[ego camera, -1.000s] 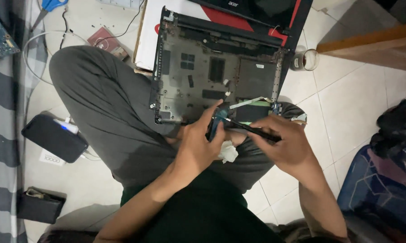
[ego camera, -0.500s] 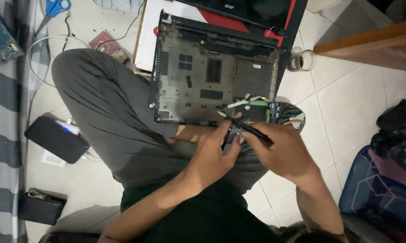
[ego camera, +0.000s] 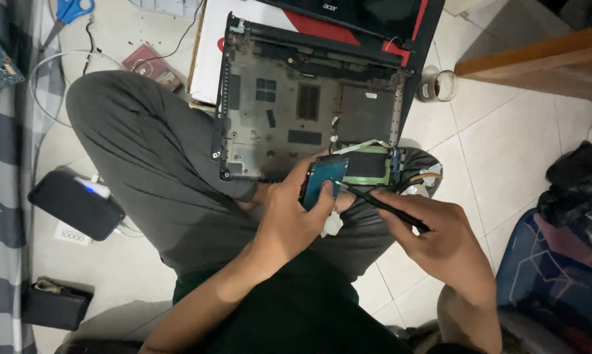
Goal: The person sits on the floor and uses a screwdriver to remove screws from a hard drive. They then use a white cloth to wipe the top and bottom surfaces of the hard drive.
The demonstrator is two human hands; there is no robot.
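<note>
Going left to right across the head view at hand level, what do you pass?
Black power bank → grey-trousered knee → left hand gripping the blue hard drive → black screwdriver → right hand → dark blue patterned bag.

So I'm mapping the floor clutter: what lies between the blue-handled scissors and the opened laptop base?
In the head view, a small maroon booklet and thin cables lie between the scissors and laptop base.

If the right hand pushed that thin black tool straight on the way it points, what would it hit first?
Most likely the small blue drive that the left hand grips. The right hand aims the black tool up-left, and its tip sits at the drive's edge, though depth is hard to judge.
</note>
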